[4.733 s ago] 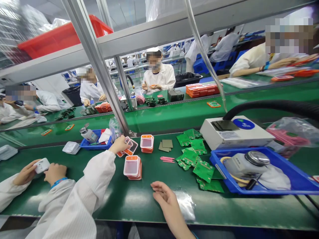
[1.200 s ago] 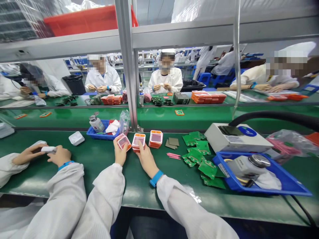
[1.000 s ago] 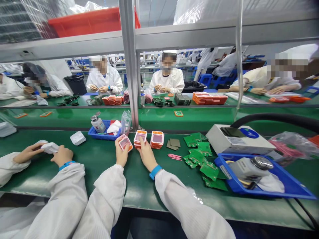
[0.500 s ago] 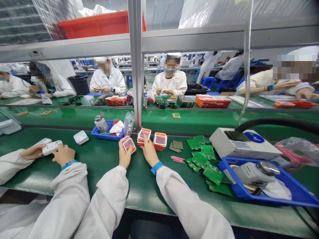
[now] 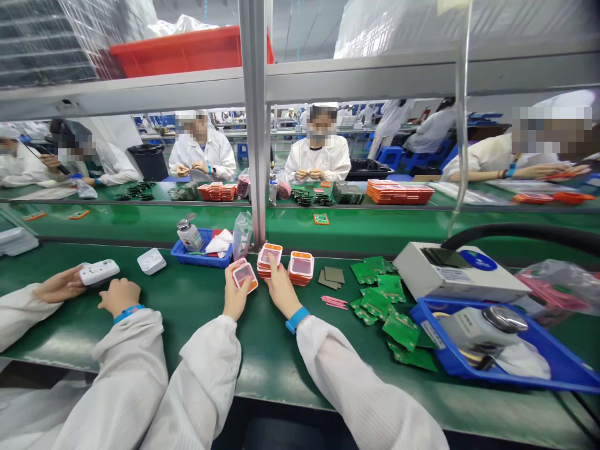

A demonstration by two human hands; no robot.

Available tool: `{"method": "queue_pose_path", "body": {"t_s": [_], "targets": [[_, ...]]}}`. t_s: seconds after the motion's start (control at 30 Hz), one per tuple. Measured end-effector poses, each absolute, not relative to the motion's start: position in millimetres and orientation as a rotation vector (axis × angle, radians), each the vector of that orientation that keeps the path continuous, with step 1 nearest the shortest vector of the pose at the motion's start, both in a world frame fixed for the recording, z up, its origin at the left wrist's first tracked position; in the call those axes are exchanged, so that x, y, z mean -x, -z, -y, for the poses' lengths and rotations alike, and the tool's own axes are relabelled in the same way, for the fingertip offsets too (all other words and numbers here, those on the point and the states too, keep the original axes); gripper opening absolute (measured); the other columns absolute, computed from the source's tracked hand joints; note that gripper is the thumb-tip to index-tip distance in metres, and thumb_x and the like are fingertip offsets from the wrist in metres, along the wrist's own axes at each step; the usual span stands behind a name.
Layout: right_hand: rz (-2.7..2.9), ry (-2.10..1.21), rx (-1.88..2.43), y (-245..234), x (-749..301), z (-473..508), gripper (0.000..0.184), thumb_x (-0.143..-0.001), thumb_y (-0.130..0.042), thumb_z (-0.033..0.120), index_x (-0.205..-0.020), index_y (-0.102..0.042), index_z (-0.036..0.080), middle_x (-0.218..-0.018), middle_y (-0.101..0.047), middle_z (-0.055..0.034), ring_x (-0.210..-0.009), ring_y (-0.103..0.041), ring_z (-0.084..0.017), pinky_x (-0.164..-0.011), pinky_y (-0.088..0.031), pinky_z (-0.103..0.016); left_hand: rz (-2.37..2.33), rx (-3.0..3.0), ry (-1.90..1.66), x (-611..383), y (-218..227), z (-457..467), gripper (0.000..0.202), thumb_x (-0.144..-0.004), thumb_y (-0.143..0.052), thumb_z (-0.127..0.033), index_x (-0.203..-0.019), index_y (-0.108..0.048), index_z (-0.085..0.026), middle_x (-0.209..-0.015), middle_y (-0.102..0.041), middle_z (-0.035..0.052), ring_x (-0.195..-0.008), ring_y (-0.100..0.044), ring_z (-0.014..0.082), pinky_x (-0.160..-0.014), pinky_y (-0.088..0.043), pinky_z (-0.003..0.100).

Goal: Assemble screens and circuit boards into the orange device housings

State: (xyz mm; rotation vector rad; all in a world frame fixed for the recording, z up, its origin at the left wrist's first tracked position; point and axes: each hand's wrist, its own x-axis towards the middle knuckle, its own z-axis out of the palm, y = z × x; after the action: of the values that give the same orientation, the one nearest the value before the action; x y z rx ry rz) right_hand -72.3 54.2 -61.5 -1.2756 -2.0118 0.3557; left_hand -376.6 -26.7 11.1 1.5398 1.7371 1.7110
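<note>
My left hand point(image 5: 234, 295) is closed round a small orange-and-white framed part point(image 5: 245, 275), held tilted above the green bench. My right hand point(image 5: 279, 289) rests on the bench with its fingers against a short stack of the same orange parts point(image 5: 269, 259). A second stack of orange parts point(image 5: 300, 267) stands just right of it. Both my arms are in white sleeves, and a blue band sits on my right wrist.
A co-worker's hands point(image 5: 89, 284) at the left hold a white device. A blue tray point(image 5: 187, 253) with a bottle stands behind a metal post point(image 5: 255, 125). Green circuit boards point(image 5: 384, 300), a white box point(image 5: 457, 269) and a blue bin point(image 5: 539, 350) lie right. Several people work across the conveyor.
My right hand came forward from the bench's near edge to the orange stack beside my left hand. In the last second both hands barely move; the co-worker's white device has shifted.
</note>
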Motion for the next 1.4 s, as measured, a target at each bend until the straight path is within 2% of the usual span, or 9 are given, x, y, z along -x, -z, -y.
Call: {"method": "queue_pose_path", "body": {"t_s": [0.13,0.3,0.37,0.5,0.67,0.77,0.97,1.23,1.4], "targets": [[2.011,-0.347,1.270,51.7,71.7,-40.1,0.083,-0.083,-0.046,0.002,-0.151,-0.002,0.021,-0.130,-0.047,-0.0193,-0.119,-0.052,-0.031,-0.098,-0.046,-0.047,-1.601,-1.491,-1.590,276.5,18.8,8.1,0.038,-0.077,-0.067,-0.038,-0.114,-0.055,-0.034,-0.121,-0.061,0.0037,-0.113,-0.057,0.0302,-0.087,-0.052,0.051],[2.033,-0.308,1.217,27.8,60.5,18.2,0.080,-0.087,-0.043,0.007,-0.150,0.006,0.017,-0.151,-0.024,-0.0214,-0.141,-0.024,-0.032,-0.108,-0.036,-0.049,-1.497,-1.338,-1.591,205.0,35.8,1.8,0.053,-0.073,-0.070,-0.034,-0.119,-0.043,-0.037,-0.122,-0.061,0.0019,-0.111,-0.060,0.0305,-0.087,-0.053,0.051],[2.110,-0.233,1.087,15.7,50.7,37.7,0.081,-0.086,-0.047,0.010,-0.150,0.002,0.016,-0.154,-0.017,-0.0205,-0.144,-0.015,-0.031,-0.111,-0.032,-0.050,-1.461,-1.284,-1.587,197.2,32.7,10.9,0.062,-0.074,-0.068,-0.038,-0.125,-0.033,-0.033,-0.120,-0.062,0.0054,-0.104,-0.064,0.0282,-0.087,-0.053,0.049],[2.392,-0.004,0.865,1.8,31.6,41.4,0.087,-0.078,-0.058,0.007,-0.150,-0.011,0.021,-0.156,-0.009,-0.0225,-0.144,0.001,-0.038,-0.111,-0.014,-0.067,-1.282,-1.170,-1.437,184.0,25.6,34.1,0.076,-0.071,-0.071,-0.040,-0.128,-0.021,-0.028,-0.115,-0.064,0.0077,-0.098,-0.067,0.0235,-0.089,-0.052,0.044],[2.549,-0.059,0.966,8.7,24.5,30.2,0.090,-0.069,-0.067,0.011,-0.147,-0.021,0.014,-0.148,-0.025,-0.0301,-0.141,-0.018,-0.042,-0.108,-0.012,-0.071,-1.134,-1.098,-1.255,166.1,29.3,46.3,0.062,-0.067,-0.076,-0.035,-0.116,-0.039,-0.024,-0.120,-0.061,0.0072,-0.106,-0.062,0.0206,-0.096,-0.046,0.035],[2.536,-0.200,1.023,12.8,25.0,32.8,0.087,-0.068,-0.065,0.009,-0.145,-0.026,0.010,-0.141,-0.038,-0.0286,-0.135,-0.031,-0.041,-0.110,-0.018,-0.066,-1.148,-1.060,-1.255,162.9,33.9,45.7,0.054,-0.061,-0.080,-0.026,-0.104,-0.049,-0.021,-0.106,-0.064,0.0023,-0.094,-0.063,0.0169,-0.087,-0.047,0.029],[2.425,-0.519,0.942,9.8,18.9,31.0,0.085,-0.066,-0.059,0.003,-0.144,-0.023,0.004,-0.139,-0.041,-0.0225,-0.133,-0.035,-0.031,-0.111,-0.034,-0.045,-1.131,-0.925,-1.268,159.1,28.7,43.2,0.039,-0.058,-0.079,-0.020,-0.085,-0.051,-0.020,-0.072,-0.059,-0.0069,-0.066,-0.056,0.0098,-0.063,-0.042,0.020],[2.353,-0.694,0.939,1.5,10.8,21.7,0.079,-0.066,-0.059,0.001,-0.140,-0.030,0.004,-0.137,-0.042,-0.0219,-0.129,-0.039,-0.030,-0.110,-0.037,-0.045,-0.942,-0.566,-1.214,148.6,16.2,41.3,0.040,-0.061,-0.069,-0.017,-0.100,-0.060,-0.019,-0.085,-0.067,-0.0005,-0.076,-0.062,0.0140,-0.071,-0.046,0.024],[2.295,-0.886,0.916,3.5,4.7,16.1,0.089,-0.064,-0.071,0.012,-0.142,-0.027,0.011,-0.131,-0.047,-0.0179,-0.121,-0.048,-0.029,-0.104,-0.042,-0.044,-0.822,-0.345,-1.132,157.4,17.3,43.4,0.031,-0.060,-0.061,-0.016,-0.091,-0.064,-0.014,-0.082,-0.069,0.0050,-0.076,-0.065,0.0187,-0.075,-0.050,0.032]]}}
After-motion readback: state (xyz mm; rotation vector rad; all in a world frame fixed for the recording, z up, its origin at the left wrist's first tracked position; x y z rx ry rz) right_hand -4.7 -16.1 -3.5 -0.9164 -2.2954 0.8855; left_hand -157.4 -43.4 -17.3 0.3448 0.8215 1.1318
